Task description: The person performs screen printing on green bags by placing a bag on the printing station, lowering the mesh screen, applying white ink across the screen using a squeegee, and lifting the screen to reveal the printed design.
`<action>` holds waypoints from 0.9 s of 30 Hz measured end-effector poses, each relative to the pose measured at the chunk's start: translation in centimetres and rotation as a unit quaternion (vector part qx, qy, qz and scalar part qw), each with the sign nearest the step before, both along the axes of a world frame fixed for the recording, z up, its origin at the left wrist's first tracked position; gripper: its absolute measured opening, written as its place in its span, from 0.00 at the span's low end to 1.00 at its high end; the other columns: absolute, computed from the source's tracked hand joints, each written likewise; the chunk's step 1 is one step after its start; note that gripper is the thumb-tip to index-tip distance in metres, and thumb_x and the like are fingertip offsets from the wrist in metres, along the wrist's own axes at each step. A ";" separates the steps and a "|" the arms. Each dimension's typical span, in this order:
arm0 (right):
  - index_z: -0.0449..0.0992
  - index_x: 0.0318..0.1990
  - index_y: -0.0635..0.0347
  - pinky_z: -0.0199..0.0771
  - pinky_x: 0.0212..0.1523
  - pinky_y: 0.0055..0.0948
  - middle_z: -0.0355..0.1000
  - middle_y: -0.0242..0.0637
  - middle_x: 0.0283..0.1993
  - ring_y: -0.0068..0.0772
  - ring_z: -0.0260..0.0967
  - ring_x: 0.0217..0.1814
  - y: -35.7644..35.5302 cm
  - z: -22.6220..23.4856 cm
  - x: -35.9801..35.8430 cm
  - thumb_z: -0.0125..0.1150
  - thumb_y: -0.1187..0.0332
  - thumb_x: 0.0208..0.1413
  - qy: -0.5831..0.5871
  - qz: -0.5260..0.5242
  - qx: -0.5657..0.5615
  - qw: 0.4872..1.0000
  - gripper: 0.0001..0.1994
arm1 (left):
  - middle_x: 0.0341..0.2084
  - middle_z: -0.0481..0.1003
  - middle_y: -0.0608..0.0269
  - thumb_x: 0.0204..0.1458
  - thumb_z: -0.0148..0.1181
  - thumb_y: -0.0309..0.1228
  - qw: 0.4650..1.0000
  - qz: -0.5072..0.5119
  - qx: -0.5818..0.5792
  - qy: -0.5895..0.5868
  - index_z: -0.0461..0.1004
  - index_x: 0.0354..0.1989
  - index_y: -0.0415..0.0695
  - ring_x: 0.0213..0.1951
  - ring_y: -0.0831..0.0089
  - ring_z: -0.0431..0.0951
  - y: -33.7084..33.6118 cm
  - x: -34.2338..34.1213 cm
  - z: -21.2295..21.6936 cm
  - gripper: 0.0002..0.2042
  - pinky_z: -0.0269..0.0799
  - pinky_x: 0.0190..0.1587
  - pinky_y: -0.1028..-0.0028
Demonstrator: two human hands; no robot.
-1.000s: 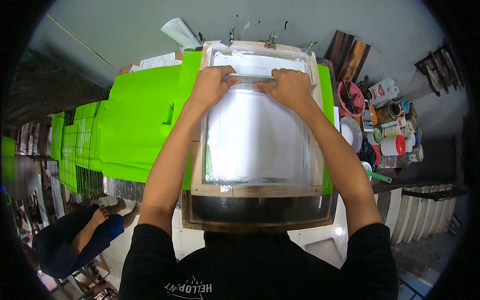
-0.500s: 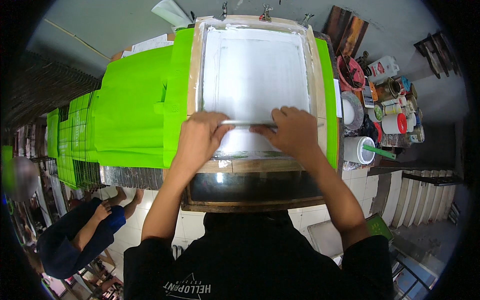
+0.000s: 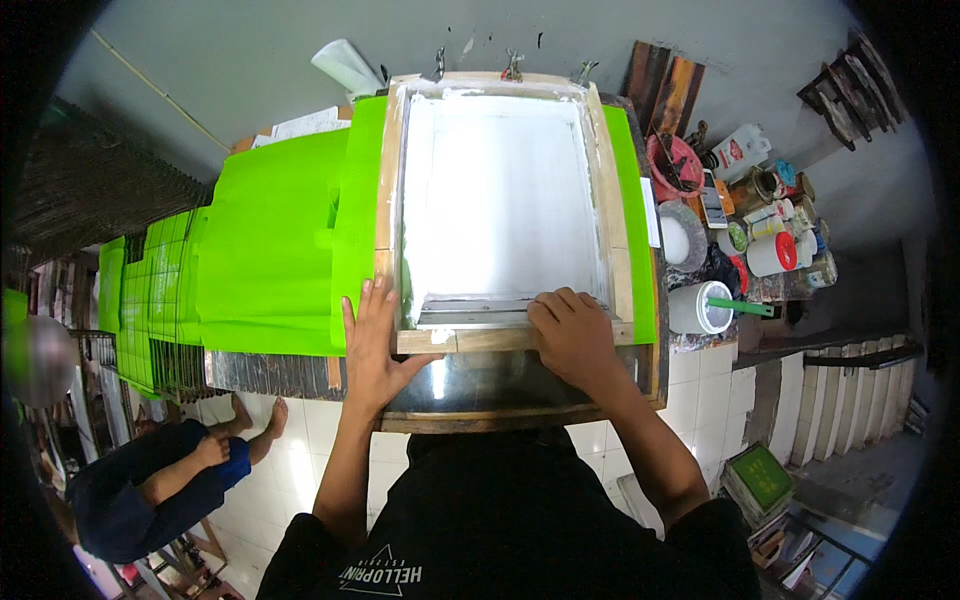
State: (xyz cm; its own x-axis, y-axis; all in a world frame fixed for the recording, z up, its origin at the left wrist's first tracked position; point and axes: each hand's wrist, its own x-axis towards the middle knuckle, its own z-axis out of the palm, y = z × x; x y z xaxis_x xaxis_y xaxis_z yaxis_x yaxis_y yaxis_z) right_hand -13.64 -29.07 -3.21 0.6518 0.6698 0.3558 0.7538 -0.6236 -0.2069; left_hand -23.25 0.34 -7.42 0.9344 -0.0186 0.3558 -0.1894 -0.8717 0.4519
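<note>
A wooden-framed printing screen (image 3: pixel 606 230) with white ink across its mesh lies flat on the table, over a bright green sheet (image 3: pixel 362 210). A long squeegee (image 3: pixel 478 310) rests at the near end of the mesh. My right hand (image 3: pixel 572 335) is closed over the squeegee's right end, by the frame's near rail. My left hand (image 3: pixel 374 345) lies flat with fingers spread on the frame's near left corner and holds nothing.
More green sheets (image 3: pixel 270 245) spread to the left, with stacks (image 3: pixel 150 300) beyond. Paint pots, cans and a white tub (image 3: pixel 700 305) crowd the right side. A person (image 3: pixel 150 480) sits on the tiled floor at lower left. Stairs (image 3: pixel 850 380) descend at right.
Both hands drew the squeegee from the far end of the screen to its near end. My left hand then left the squeegee and moved onto the frame's left corner.
</note>
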 end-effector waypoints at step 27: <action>0.83 0.41 0.66 0.73 0.38 0.38 0.80 0.46 0.29 0.39 0.75 0.31 4.2 32.6 20.3 0.65 0.61 0.57 -0.056 -0.101 0.171 0.978 0.15 | 0.33 0.80 0.60 0.51 0.71 0.34 0.820 0.142 -0.496 0.248 0.80 0.36 0.34 0.36 0.72 0.77 15.1 12.7 -0.5 0.13 0.72 0.42 0.73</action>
State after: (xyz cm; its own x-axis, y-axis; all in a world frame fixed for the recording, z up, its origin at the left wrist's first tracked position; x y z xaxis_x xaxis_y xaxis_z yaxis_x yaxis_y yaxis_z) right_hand 6.69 -24.85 29.36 0.7024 0.3609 0.6135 0.6527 -0.6705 -0.3528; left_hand -10.57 15.40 -7.95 0.8856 0.2926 -0.3607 0.3790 -0.0062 0.9254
